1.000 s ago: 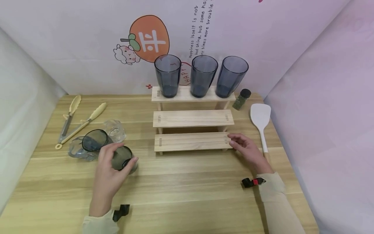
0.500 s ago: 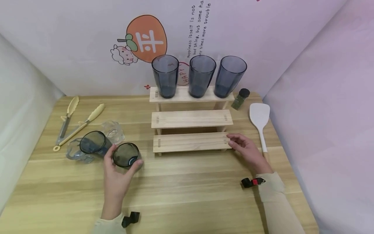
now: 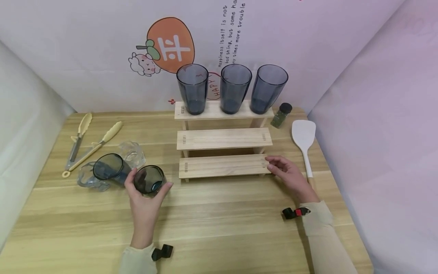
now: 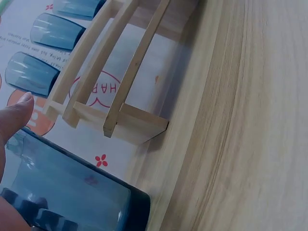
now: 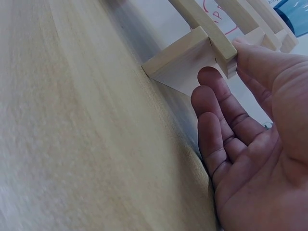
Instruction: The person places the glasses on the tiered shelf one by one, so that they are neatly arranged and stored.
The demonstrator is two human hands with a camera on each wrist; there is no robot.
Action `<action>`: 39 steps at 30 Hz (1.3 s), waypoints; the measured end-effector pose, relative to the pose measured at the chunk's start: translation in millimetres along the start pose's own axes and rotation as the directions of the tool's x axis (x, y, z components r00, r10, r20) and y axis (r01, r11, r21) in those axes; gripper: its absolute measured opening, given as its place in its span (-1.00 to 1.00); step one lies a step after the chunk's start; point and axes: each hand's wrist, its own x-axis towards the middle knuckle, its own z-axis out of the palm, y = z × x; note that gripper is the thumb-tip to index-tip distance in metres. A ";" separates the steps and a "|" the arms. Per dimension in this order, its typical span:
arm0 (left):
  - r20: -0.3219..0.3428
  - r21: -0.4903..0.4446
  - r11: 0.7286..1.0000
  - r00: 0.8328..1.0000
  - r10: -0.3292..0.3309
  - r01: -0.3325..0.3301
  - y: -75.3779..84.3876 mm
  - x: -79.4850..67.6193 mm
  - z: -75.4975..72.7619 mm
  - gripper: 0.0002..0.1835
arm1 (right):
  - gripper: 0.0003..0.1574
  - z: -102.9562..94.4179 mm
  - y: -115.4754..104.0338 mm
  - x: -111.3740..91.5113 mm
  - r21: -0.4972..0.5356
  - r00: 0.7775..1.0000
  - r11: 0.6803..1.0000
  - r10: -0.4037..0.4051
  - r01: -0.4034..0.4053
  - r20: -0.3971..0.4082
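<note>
My left hand [image 3: 145,201] has its fingers curled round a dark tinted drinking glass [image 3: 149,179], seen upright from above, left of a three-tier wooden rack [image 3: 224,139]. In the left wrist view the thumb [image 4: 24,103] stretches out just off the wall of the tinted glass [image 4: 72,178], while other fingers show through it. At the right end of the lowest plank, my right hand [image 3: 289,175] holds the rack's corner. The right wrist view has the thumb [image 5: 245,50] on the plank end [image 5: 224,53] and the other fingers loosely bent below it.
Three blue-grey glasses [image 3: 236,89] stand on the top tier. Another tinted glass [image 3: 108,167], clear glassware [image 3: 132,154] and tongs [image 3: 97,146] are at the left. A spice jar [image 3: 281,115] and a white spatula [image 3: 303,135] lie right of the rack.
My left hand and its glass have shifted to the right, with the wrist swinging further right and the thumb spreading off the rim. My right hand keeps its place on the rack.
</note>
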 end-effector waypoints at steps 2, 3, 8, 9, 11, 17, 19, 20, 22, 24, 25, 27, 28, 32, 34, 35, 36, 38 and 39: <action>-0.024 -0.019 1.000 1.000 0.001 -0.002 -0.3 0.3 2.1 0.06 | -0.53 0.0 0.0 -0.3 0.005 1.000 1.000 -0.001 0.001 0.002; -0.036 -0.028 1.000 0.999 0.001 -0.002 -0.4 0.2 3.2 0.05 | -0.53 -0.1 -0.1 -0.4 0.006 1.000 1.000 -0.002 0.002 0.003; -0.081 -0.034 0.999 0.997 0.013 -0.016 9.0 -3.5 10.2 0.00 | -0.52 -1.0 0.7 -1.2 0.011 1.000 1.000 0.004 -0.004 -0.001; -0.079 -0.042 0.999 0.997 0.020 -0.023 8.3 -3.7 10.9 0.00 | -0.53 -1.4 1.0 -1.3 0.009 1.000 1.000 0.004 -0.004 -0.003; -0.070 -0.055 0.998 0.997 0.035 -0.039 7.1 -3.9 12.4 0.02 | -0.52 -1.6 1.2 -1.4 0.006 1.000 1.000 0.002 -0.002 -0.004; -0.040 -0.059 0.996 0.997 0.069 -0.071 -4.7 0.6 9.9 0.04 | -0.52 -1.6 1.1 -2.1 0.003 1.000 1.000 -0.006 0.006 -0.004; -0.018 -0.068 0.995 0.997 0.070 -0.071 -3.0 3.9 7.0 0.01 | -0.53 -1.5 1.2 -1.8 0.003 1.000 1.000 -0.008 0.008 0.001; 0.001 -0.078 0.995 0.998 0.067 -0.067 -2.0 5.8 5.1 0.00 | -0.52 -1.5 1.3 -1.6 0.001 1.000 1.000 -0.010 0.010 0.003; 0.056 -0.104 0.993 0.997 0.055 -0.049 2.8 10.1 1.7 -0.04 | -0.52 -1.6 1.2 -1.1 -0.002 1.000 1.000 -0.010 0.010 0.008; 0.125 -0.132 0.991 0.991 0.048 -0.031 9.5 15.2 -1.2 -0.07 | -0.52 -2.1 0.9 -0.8 -0.007 1.000 1.000 -0.006 0.006 0.012; 0.165 -0.138 0.990 0.985 0.045 -0.022 13.5 18.1 -2.3 -0.08 | -0.52 -2.5 0.6 -0.6 -0.012 1.000 1.000 -0.006 0.006 0.012; 0.259 -0.123 0.992 0.965 0.048 -0.016 23.5 25.2 -3.4 -0.08 | -0.52 -3.6 0.0 -0.6 -0.024 1.000 1.000 -0.003 0.003 0.006; 0.305 -0.110 0.994 0.951 0.053 -0.020 29.2 29.4 -3.0 -0.08 | -0.52 -4.0 -0.4 -0.7 -0.027 1.000 1.000 -0.003 0.003 0.003; 0.497 -0.067 0.998 0.866 0.050 -0.019 57.6 46.9 5.2 -0.07 | -0.53 -5.0 -1.3 -1.2 -0.032 1.000 0.999 -0.002 0.002 -0.005; 0.579 -0.060 0.998 0.814 0.042 -0.009 73.2 54.3 14.5 -0.05 | -0.53 -5.0 -0.6 -1.2 -0.026 1.000 1.000 -0.002 0.002 -0.005; 0.618 -0.064 0.998 0.785 0.042 -0.003 80.9 57.4 20.4 -0.05 | -0.53 -4.8 -0.1 -1.1 -0.026 1.000 1.000 -0.004 0.004 -0.004; 0.652 -0.075 0.997 0.757 0.043 0.009 88.6 60.2 27.2 -0.04 | -0.53 -4.5 0.6 -0.8 -0.025 1.000 1.000 -0.009 0.009 -0.002; 0.711 -0.111 0.994 0.699 0.071 0.012 102.2 65.4 43.2 -0.03 | -0.53 -3.7 2.4 -0.4 -0.027 1.000 1.000 -0.009 0.010 0.003; 0.738 -0.138 0.990 0.669 0.093 0.014 108.0 67.8 52.6 -0.03 | -0.53 -3.4 3.3 -0.1 -0.028 1.000 1.000 -0.010 0.010 0.007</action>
